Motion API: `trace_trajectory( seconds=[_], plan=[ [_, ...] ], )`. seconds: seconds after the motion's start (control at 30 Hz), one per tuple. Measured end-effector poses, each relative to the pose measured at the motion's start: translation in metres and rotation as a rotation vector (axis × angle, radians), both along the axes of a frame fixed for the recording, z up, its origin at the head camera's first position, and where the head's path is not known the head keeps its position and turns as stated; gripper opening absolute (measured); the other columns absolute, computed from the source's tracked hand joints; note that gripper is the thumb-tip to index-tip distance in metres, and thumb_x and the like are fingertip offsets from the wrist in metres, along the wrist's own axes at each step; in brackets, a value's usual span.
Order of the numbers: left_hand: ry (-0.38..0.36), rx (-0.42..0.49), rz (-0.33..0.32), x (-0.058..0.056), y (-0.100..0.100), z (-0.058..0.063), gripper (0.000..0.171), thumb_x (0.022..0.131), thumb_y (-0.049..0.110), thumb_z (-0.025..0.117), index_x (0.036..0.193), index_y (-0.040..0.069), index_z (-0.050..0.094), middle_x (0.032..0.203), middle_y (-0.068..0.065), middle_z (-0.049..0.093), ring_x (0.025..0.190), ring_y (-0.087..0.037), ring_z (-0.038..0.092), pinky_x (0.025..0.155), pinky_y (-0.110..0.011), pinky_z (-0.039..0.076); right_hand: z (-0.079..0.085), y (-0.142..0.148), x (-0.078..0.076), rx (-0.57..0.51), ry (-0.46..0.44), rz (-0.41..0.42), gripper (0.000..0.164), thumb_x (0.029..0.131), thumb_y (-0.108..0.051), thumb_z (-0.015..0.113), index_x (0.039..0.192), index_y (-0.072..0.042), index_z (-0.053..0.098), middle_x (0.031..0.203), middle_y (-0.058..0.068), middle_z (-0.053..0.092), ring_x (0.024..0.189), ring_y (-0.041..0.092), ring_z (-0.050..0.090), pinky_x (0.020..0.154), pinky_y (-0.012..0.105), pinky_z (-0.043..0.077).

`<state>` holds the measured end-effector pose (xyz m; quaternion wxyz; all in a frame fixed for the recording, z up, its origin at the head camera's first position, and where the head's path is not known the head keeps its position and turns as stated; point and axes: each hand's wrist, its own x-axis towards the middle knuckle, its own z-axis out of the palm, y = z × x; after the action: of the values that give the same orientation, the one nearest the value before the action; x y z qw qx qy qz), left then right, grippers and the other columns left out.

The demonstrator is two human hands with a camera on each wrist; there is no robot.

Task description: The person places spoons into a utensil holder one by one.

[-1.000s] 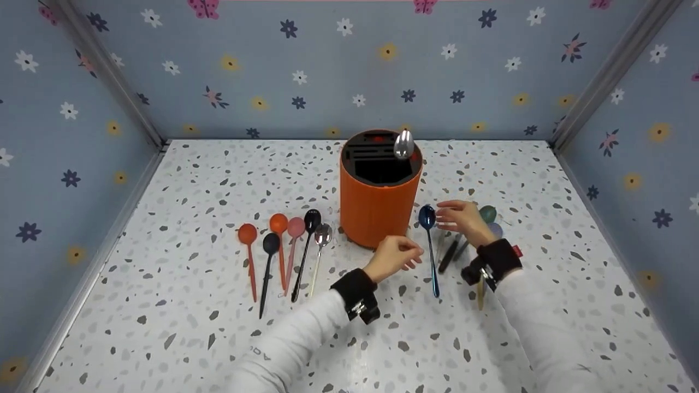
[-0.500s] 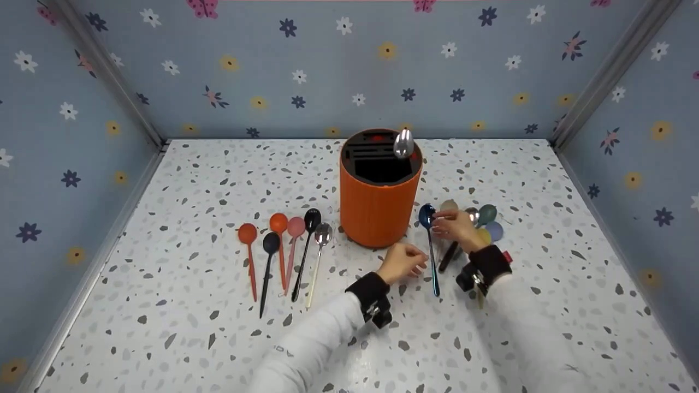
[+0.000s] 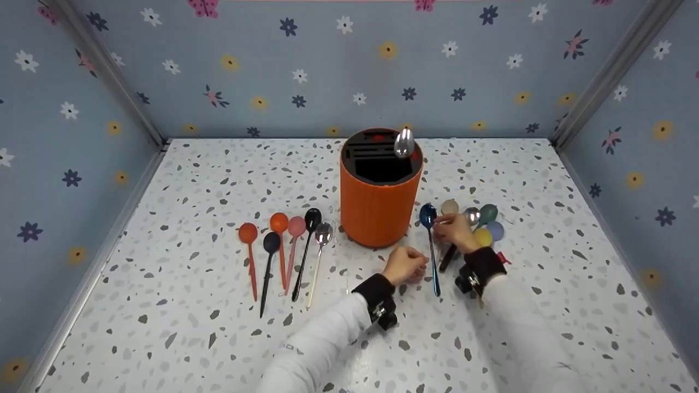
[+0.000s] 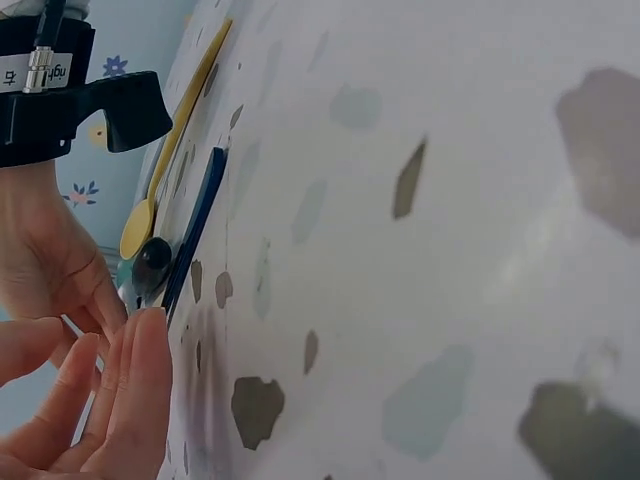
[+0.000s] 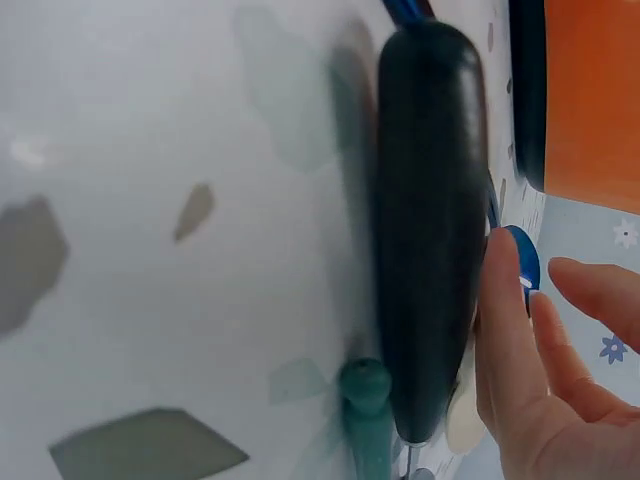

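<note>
A shiny blue spoon (image 3: 428, 215) lies on the speckled table, its bowl pointing away from me. My right hand (image 3: 454, 230) is beside that bowl; in the right wrist view the thumb and fingers (image 5: 505, 330) are parted, with part of the blue bowl (image 5: 522, 252) visible behind them. Left of the spoon's handle is my left hand (image 3: 405, 265), fingers loosely bent and holding nothing. The left wrist view shows its fingertips (image 4: 145, 350) near the lower end of the visible blue handle (image 4: 200, 215). A black handle (image 5: 430, 230) lies below my right hand.
An orange cylindrical utensil holder (image 3: 379, 213) stands behind the hands, a silver spoon (image 3: 404, 143) upright in it. Several spoons lie at left, including a red one (image 3: 248, 233) and a pink one (image 3: 296, 226). More lie at right, with yellow (image 3: 483, 236), green (image 3: 487, 213) and lilac (image 3: 495, 230) heads.
My left hand has moved right toward the blue spoon's handle. My right hand has come slightly down beside the bowl, uncovering several spoon heads behind it. The blue spoon stays nearly in place.
</note>
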<state>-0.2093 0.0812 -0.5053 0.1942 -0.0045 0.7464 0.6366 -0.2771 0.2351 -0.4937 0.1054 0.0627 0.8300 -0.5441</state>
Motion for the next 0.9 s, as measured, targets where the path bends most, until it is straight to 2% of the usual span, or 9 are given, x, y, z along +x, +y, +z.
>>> trace_trajectory(
  seconds=[0.13,0.2,0.3,0.37,0.4,0.57,0.63,0.77,0.9],
  plan=[
    [-0.020,0.016,0.012,-0.001,0.001,-0.002,0.013,0.081,0.005,0.057,0.083,-0.005,0.065,0.074,-0.017,0.064,0.057,-0.021,0.062,0.052,-0.029,0.054,-0.020,0.004,-0.010,0.093,0.118,0.007,0.022,0.075,0.000,0.059,0.092,0.013,0.059,0.073,0.017,0.060,0.057,0.016,0.059,0.052,0.025,0.052],
    [-0.030,0.019,0.011,-0.001,0.002,-0.002,0.014,0.081,0.006,0.057,0.085,-0.006,0.064,0.074,-0.017,0.064,0.058,-0.021,0.062,0.053,-0.029,0.055,-0.041,0.011,-0.022,0.093,0.187,0.035,0.016,0.070,-0.001,0.063,0.081,0.010,0.061,0.065,0.015,0.061,0.051,0.015,0.058,0.045,0.024,0.050],
    [-0.051,0.024,0.006,-0.001,0.003,-0.003,0.016,0.082,0.008,0.057,0.086,-0.006,0.064,0.074,-0.016,0.064,0.058,-0.020,0.062,0.054,-0.029,0.055,-0.064,0.018,-0.036,0.160,0.207,0.045,0.012,0.066,-0.004,0.068,0.073,0.006,0.064,0.062,0.013,0.061,0.048,0.017,0.057,0.043,0.027,0.048],
    [-0.062,0.029,0.005,-0.001,0.004,-0.002,0.016,0.082,0.008,0.058,0.087,-0.006,0.063,0.074,-0.016,0.064,0.056,-0.019,0.061,0.054,-0.029,0.055,-0.067,0.018,-0.037,0.199,0.196,0.060,0.011,0.066,-0.006,0.069,0.071,0.003,0.065,0.063,0.013,0.062,0.049,0.019,0.058,0.044,0.028,0.049],
    [-0.067,0.032,0.007,-0.001,0.004,-0.002,0.016,0.082,0.009,0.058,0.086,-0.006,0.063,0.074,-0.016,0.064,0.055,-0.018,0.060,0.053,-0.029,0.055,-0.059,0.014,-0.031,0.243,0.170,0.065,0.012,0.066,-0.008,0.070,0.072,0.002,0.066,0.065,0.012,0.063,0.052,0.020,0.058,0.047,0.029,0.050],
    [-0.077,0.048,0.025,-0.001,0.006,-0.004,0.013,0.080,0.008,0.059,0.083,-0.004,0.063,0.071,-0.017,0.064,0.051,-0.016,0.057,0.052,-0.029,0.055,-0.073,0.019,-0.040,0.289,0.168,0.062,0.018,0.061,-0.020,0.076,0.064,-0.006,0.066,0.058,0.005,0.061,0.051,0.019,0.055,0.048,0.028,0.047],
    [-0.074,0.051,0.031,-0.001,0.006,-0.004,0.013,0.080,0.008,0.059,0.083,-0.004,0.063,0.070,-0.017,0.063,0.050,-0.015,0.056,0.052,-0.029,0.055,-0.064,0.014,-0.037,0.336,0.151,0.041,0.019,0.059,-0.019,0.074,0.059,-0.005,0.061,0.053,0.003,0.056,0.049,0.019,0.051,0.045,0.028,0.043],
    [-0.078,0.057,0.046,-0.001,0.005,-0.004,0.012,0.080,0.006,0.059,0.082,-0.005,0.063,0.069,-0.016,0.062,0.051,-0.015,0.055,0.053,-0.030,0.055,-0.019,-0.011,-0.012,0.460,0.055,-0.002,0.017,0.061,-0.010,0.066,0.055,-0.005,0.050,0.050,0.001,0.045,0.049,0.021,0.045,0.043,0.028,0.038],
    [-0.092,0.048,0.053,-0.002,0.004,-0.005,0.012,0.080,0.006,0.058,0.083,-0.005,0.063,0.070,-0.016,0.062,0.052,-0.015,0.056,0.055,-0.029,0.055,-0.007,-0.016,-0.006,0.431,0.014,-0.001,0.016,0.066,-0.008,0.063,0.057,-0.007,0.049,0.049,-0.002,0.042,0.047,0.017,0.043,0.042,0.024,0.036]
  ],
)
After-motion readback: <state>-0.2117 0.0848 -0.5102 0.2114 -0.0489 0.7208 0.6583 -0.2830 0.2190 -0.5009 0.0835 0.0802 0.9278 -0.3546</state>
